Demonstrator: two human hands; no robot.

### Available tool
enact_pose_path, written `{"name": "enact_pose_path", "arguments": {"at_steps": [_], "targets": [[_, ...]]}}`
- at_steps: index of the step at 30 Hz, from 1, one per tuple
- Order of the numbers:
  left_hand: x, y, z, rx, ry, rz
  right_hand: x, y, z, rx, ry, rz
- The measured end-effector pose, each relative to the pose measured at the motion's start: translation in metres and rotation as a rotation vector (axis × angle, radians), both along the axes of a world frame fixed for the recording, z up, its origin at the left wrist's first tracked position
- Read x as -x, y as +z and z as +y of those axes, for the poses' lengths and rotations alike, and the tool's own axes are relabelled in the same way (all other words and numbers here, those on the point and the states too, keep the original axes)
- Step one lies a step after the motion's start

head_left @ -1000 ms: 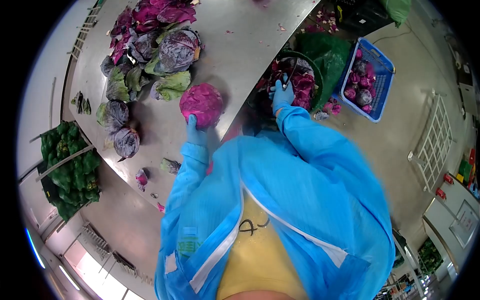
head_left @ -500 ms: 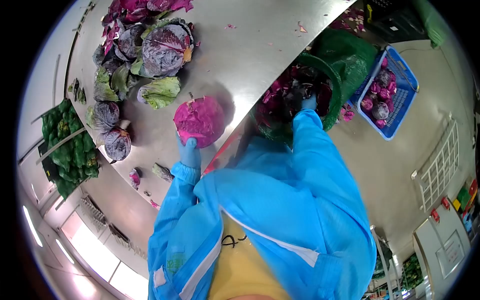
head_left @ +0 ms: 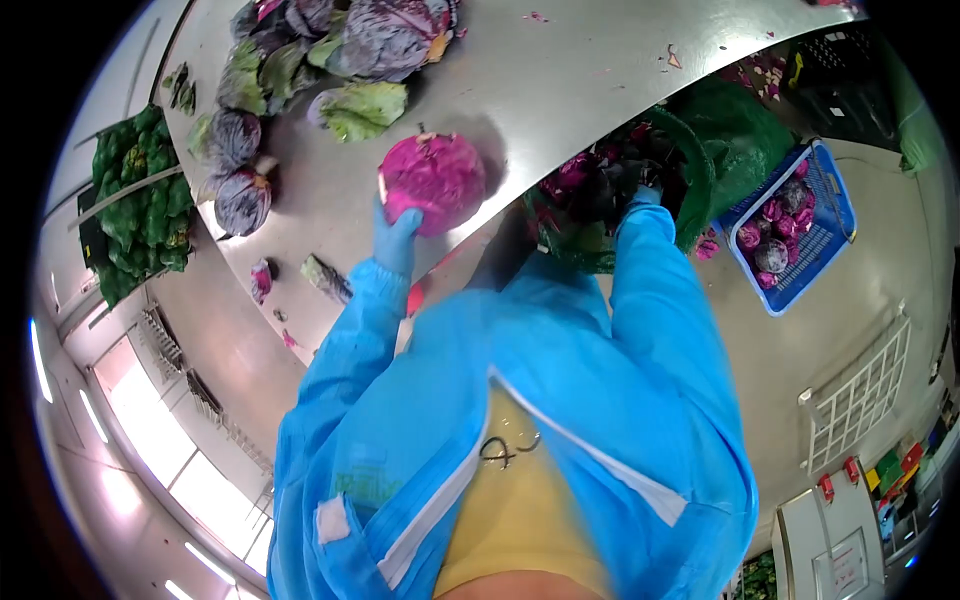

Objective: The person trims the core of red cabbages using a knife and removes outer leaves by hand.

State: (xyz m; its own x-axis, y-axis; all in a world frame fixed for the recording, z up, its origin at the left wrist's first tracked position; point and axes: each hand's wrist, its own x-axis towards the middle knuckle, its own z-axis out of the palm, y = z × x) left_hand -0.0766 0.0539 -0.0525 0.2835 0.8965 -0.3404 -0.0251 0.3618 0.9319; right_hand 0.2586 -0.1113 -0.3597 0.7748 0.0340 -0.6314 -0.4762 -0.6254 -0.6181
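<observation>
A peeled, bright purple red cabbage (head_left: 435, 182) rests on the steel table near its edge. Around its near side curls my blue-gloved left hand (head_left: 400, 238), with the thumb pressed on the surface. My right hand (head_left: 646, 196), gloved in blue too, reaches into a green sack (head_left: 742, 140) beside the table. Dark and purple cabbage leaves (head_left: 572, 180) fill the sack's mouth. Those leaves hide most of my right fingers, so their grip does not show. Behind the cabbage lies a loose green outer leaf (head_left: 362, 110).
Unpeeled red cabbages (head_left: 385, 38) are heaped at the back left of the table (head_left: 560, 90). A blue basket (head_left: 815, 255) with several peeled cabbages stands on the floor at right. Green net sacks (head_left: 140, 205) are at the left. A black crate (head_left: 850, 95) stands at the upper right.
The camera view has shifted, so the table and its contents appear higher and further right. My left hand stays on the cabbage, and my right hand stays inside the sack.
</observation>
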Motion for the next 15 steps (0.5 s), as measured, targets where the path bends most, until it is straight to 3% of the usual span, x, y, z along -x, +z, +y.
{"name": "enact_pose_path", "arguments": {"at_steps": [3, 5, 7, 10, 14, 15], "targets": [[-0.011, 0.003, 0.001, 0.026, -0.004, -0.036, -0.006, 0.003, -0.004, -0.123, -0.151, 0.102], [-0.014, 0.005, 0.002, 0.050, -0.004, -0.031, -0.007, 0.070, -0.005, -0.362, -0.267, 0.362], [-0.015, 0.005, 0.005, 0.073, -0.024, -0.033, -0.023, -0.030, -0.031, -0.213, -0.154, 0.396], [-0.020, 0.007, 0.005, 0.114, -0.007, -0.061, 0.011, 0.126, -0.027, -0.428, -0.258, 0.567], [-0.035, 0.021, -0.001, 0.091, -0.030, -0.063, 0.052, 0.204, -0.049, -0.648, -0.104, 0.481], [-0.041, 0.026, -0.005, 0.009, -0.037, -0.037, 0.062, 0.225, -0.050, -0.653, 0.046, 0.266]]}}
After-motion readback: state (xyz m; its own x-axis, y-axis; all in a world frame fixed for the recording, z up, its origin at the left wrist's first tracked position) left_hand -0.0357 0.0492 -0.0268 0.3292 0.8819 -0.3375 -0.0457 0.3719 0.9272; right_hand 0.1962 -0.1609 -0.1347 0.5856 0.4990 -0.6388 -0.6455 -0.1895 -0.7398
